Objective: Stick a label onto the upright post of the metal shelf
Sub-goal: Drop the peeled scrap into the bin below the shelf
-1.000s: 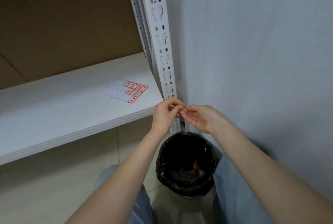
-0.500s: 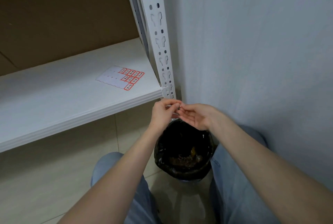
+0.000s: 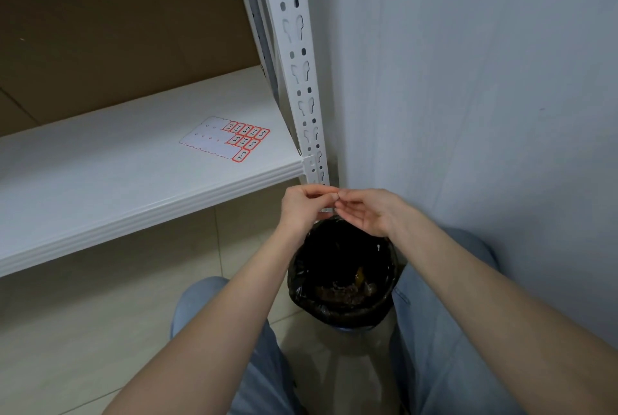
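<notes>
The left hand [image 3: 301, 205] and right hand [image 3: 364, 210] are bare, as are both forearms [image 3: 240, 307]. Light blue denim trousers [image 3: 444, 331] cover the legs at 6 o'clock.

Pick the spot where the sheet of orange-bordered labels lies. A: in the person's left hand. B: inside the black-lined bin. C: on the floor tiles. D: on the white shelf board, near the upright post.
D: the label sheet lies flat on the shelf board, just left of the upright post.
</notes>
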Available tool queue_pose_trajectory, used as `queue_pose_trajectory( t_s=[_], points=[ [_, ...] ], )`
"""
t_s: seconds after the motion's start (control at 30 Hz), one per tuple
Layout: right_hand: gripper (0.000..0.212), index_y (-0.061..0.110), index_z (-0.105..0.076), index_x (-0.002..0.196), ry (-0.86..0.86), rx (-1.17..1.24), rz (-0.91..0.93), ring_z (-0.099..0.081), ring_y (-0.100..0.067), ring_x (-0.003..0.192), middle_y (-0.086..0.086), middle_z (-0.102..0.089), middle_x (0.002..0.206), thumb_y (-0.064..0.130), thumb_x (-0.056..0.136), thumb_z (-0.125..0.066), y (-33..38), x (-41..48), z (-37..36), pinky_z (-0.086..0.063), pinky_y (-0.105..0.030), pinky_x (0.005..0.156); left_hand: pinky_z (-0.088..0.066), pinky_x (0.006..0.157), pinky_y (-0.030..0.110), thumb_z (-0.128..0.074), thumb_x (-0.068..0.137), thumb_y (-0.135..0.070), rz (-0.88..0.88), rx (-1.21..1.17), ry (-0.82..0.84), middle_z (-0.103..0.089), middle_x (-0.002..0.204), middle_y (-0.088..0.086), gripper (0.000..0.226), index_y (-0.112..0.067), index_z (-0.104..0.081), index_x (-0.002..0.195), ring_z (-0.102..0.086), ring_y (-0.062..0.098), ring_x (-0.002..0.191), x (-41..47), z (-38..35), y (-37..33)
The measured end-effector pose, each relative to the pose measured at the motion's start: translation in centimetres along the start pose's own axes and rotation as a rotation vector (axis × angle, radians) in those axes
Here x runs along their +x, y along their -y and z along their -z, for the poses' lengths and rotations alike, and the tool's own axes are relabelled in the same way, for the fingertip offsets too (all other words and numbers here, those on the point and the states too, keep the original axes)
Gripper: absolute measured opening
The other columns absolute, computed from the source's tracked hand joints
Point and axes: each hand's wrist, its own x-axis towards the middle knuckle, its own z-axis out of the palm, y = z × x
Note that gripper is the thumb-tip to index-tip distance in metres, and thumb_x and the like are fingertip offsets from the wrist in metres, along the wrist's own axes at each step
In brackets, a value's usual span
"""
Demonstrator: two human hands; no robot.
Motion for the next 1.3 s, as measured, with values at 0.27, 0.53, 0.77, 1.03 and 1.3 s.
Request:
queue_pose_trajectory(
  t_s=[0.27, 0.53, 0.77, 1.03, 1.3],
  points=[
    [0.014, 0.009, -0.063, 0.081, -0.049, -0.150, 0.083, -0.062, -0.011, 0.066, -0.007, -0.065, 0.076, -0.003, 0.087, -0.058, -0.1, -0.1, 0.2, -0.055, -0.019, 0.052, -0.056, 0.066, 0.024, -0.073, 0.076, -0.005, 0.016, 0.071, -0.102, -0.072, 0.083, 0.010, 0.014, -0.015, -0.073, 0.087, -0.067, 0.016, 0.075, -0.1, -0.5, 0.0],
    [0.015, 0.001, -0.067, 0.094, -0.149, -0.442, 0.245, -0.066, -0.016, 0.067, -0.013, -0.067, 0.078, -0.007, 0.083, -0.061, -0.7, 0.2, 0.1, -0.058, -0.020, 0.059, -0.055, 0.058, 0.016, -0.067, 0.082, -0.003, 0.032, 0.153, -0.079, -0.069, 0.080, 0.009, 0.016, -0.011, -0.068, 0.095, -0.064, 0.012, 0.067, -0.3, 0.1, 0.5],
    [0.023, 0.023, -0.067, 0.060, -0.322, -0.967, 0.453, -0.071, -0.022, 0.074, -0.002, -0.069, 0.063, 0.006, 0.075, -0.063, -1.0, 0.9, -0.1, -0.059, -0.034, 0.076, -0.056, 0.061, 0.018, -0.065, 0.083, -0.004, 0.007, 0.293, -0.080, -0.072, 0.087, 0.007, 0.015, -0.011, -0.071, 0.095, -0.066, 0.010, 0.070, 0.0, 0.3, 0.8],
    [0.012, 0.025, -0.065, 0.067, -0.332, -1.225, 0.487, -0.066, -0.021, 0.082, -0.001, -0.070, 0.080, 0.021, 0.078, -0.064, -0.9, 0.8, -0.3, -0.054, -0.031, 0.079, -0.054, 0.055, 0.014, -0.069, 0.083, -0.009, -0.038, 0.418, -0.089, -0.068, 0.083, 0.002, 0.010, -0.013, -0.074, 0.091, -0.062, 0.006, 0.069, 0.2, 0.4, 1.2],
    [0.023, 0.025, -0.062, 0.071, -0.366, -1.271, 0.545, -0.062, -0.021, 0.081, 0.002, -0.067, 0.078, 0.043, 0.085, -0.059, 0.2, 0.5, -0.9, -0.049, -0.030, 0.072, -0.056, 0.055, 0.019, -0.064, 0.088, -0.016, -0.050, 0.364, -0.154, -0.068, 0.074, 0.001, 0.010, -0.011, -0.073, 0.090, -0.060, 0.008, 0.060, 0.6, 0.8, 0.2]
  ],
)
